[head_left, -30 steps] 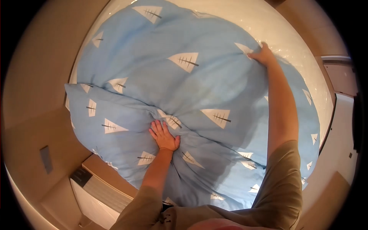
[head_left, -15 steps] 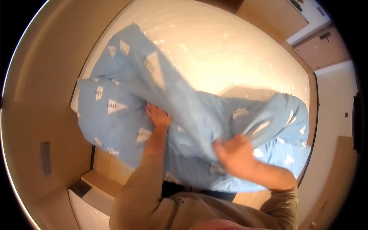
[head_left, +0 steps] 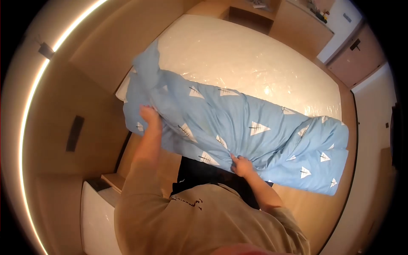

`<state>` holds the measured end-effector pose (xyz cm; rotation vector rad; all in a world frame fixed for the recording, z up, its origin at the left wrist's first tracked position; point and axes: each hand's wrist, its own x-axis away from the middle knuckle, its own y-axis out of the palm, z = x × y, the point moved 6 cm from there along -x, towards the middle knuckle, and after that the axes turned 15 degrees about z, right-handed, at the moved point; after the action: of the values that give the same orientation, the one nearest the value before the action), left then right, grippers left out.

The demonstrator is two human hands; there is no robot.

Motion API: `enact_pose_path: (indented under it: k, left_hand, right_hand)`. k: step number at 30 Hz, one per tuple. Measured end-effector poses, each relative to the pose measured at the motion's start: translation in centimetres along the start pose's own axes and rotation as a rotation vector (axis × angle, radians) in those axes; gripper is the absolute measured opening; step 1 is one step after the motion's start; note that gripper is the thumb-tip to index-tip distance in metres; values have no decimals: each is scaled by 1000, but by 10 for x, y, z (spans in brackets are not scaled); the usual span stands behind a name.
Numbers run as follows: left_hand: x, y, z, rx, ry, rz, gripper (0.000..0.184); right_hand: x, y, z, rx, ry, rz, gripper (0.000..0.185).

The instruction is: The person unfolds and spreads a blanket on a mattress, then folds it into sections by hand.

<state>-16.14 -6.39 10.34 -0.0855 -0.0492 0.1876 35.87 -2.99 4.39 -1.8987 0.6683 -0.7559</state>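
The quilt (head_left: 259, 110) lies in a long, rumpled band along my near side of the mattress (head_left: 255, 63), with the far part of the mattress showing beyond it. My left hand (head_left: 150, 114) is at the quilt's left end, fingers curled into a fist on the cloth; their tips are hidden, but the creases gathering there suggest a firm hold. My right hand (head_left: 243, 166) is at the near edge, around the middle of its length, with a bunch of cloth pinched between thumb and fingers, and folds fan out from that pinch.

I judge the quilt to be soft and limp, padded but not very heavy for its spread. It has no stiffness to carry a pull, so whatever I don't hold should sag, bunch or trail, as the loose flap at the far left does. Nothing about it looks fragile; a strong grip should do no harm. The mattress has the gloss of plastic film, so I expect the cloth to slide over it easily, perhaps too easily. The best holds seem to be edges and corners, taken by the fistful through all the layers; a shallow pinch may catch only the cover and let the filling slip.
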Motion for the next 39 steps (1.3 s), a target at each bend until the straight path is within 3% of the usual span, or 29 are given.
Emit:
enact_pose_path:
  k: [4, 7, 10, 13, 16, 18, 19, 20, 22, 24, 25, 26, 28, 30, 31, 32, 33, 34, 35, 38, 39]
  left_hand:
    - [-29, 37, 65, -425, 559, 0, 85]
    - [19, 71, 126, -811, 1017, 42, 91]
    - [24, 71, 147, -1057, 872, -279, 90]
    - [-30, 97, 105, -969, 859, -471, 71]
    - [-97, 85, 117, -497, 781, -110, 52]
    - [-119, 8, 152, 136, 224, -268, 43]
    - [-141, -29, 134, 274, 125, -125, 41]
    - [-167, -68, 109, 410, 29, 23, 40]
    - [-248, -137, -26, 548, -320, -58, 45]
    - [-184, -182, -58, 540, -488, -84, 55]
    - [-165, -196, -101, 355, -622, -12, 60]
    - [-147, -210, -140, 164, -750, 58, 65]
    - [-89, -211, -156, 133, -924, 97, 70]
    - [-19, -192, -147, 113, -1104, 125, 75]
    - [-12, -180, -155, 154, -1113, 52, 77]
    - [-4, -169, -162, 194, -1120, -21, 79]
    - [-2, -154, -181, 288, -1050, -166, 81]
    - [2, -139, -189, 383, -978, -308, 83]
    - [6, -134, -191, 362, -976, -248, 81]
    - [26, -117, -192, 317, -949, -100, 76]
    - [24, -118, -195, 310, -908, -110, 74]
  right_hand:
    - [-7, 24, -10, 59, 3, -51, 74]
    - [-7, 26, -16, 100, 0, -60, 72]
    - [-5, 29, -18, 131, -31, -127, 72]
    - [1, 23, -26, 117, -46, -80, 71]
    - [0, 13, -17, 1, -31, 44, 67]
    - [5, 11, -9, -141, -3, 138, 62]
    - [7, 10, -6, -221, 14, 204, 60]
    - [10, 10, -3, -300, 33, 270, 58]
    - [11, 2, -11, -277, 12, 287, 56]
    - [11, -12, -19, -196, 4, 259, 57]
    - [13, -19, -23, -199, -66, 293, 56]
    - [14, -22, -24, -234, -50, 227, 53]
    - [21, -32, -25, -306, -14, 97, 48]
    - [32, -43, 12, -296, 167, 213, 38]
    - [37, -46, 41, -323, 435, 226, 36]
    - [47, -36, 86, -400, 487, 458, 34]
    - [66, -29, 135, -210, 584, 685, 37]
    - [79, -31, 170, -260, 771, 771, 49]
    - [94, -35, 188, -376, 1182, 687, 65]
    - [128, -43, 245, -667, 1565, 667, 86]
    - [130, -39, 255, -815, 1530, 661, 90]
